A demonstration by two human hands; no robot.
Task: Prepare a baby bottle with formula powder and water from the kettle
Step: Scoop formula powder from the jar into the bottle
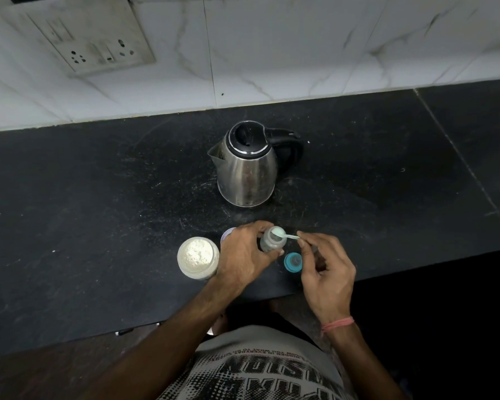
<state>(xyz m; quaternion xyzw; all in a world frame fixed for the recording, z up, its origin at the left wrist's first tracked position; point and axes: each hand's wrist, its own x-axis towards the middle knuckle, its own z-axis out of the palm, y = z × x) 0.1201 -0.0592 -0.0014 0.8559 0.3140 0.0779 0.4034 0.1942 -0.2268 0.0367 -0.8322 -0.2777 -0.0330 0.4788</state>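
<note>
A small clear baby bottle (272, 241) stands uncapped on the black counter, with my left hand (243, 256) wrapped around its left side. My right hand (325, 272) pinches the handle of a pale green scoop (286, 235), whose bowl rests over the bottle's mouth. An open jar of white formula powder (197, 257) stands just left of my left hand. The bottle's blue teat cap (293, 261) lies on the counter between my hands. A steel kettle (247, 164) with a black lid and handle stands behind, spout pointing left.
A jar lid (226, 234) peeks out behind my left hand. The counter's front edge (387, 272) runs close below my hands. A wall socket plate (98, 41) sits on the marble backsplash at the upper left.
</note>
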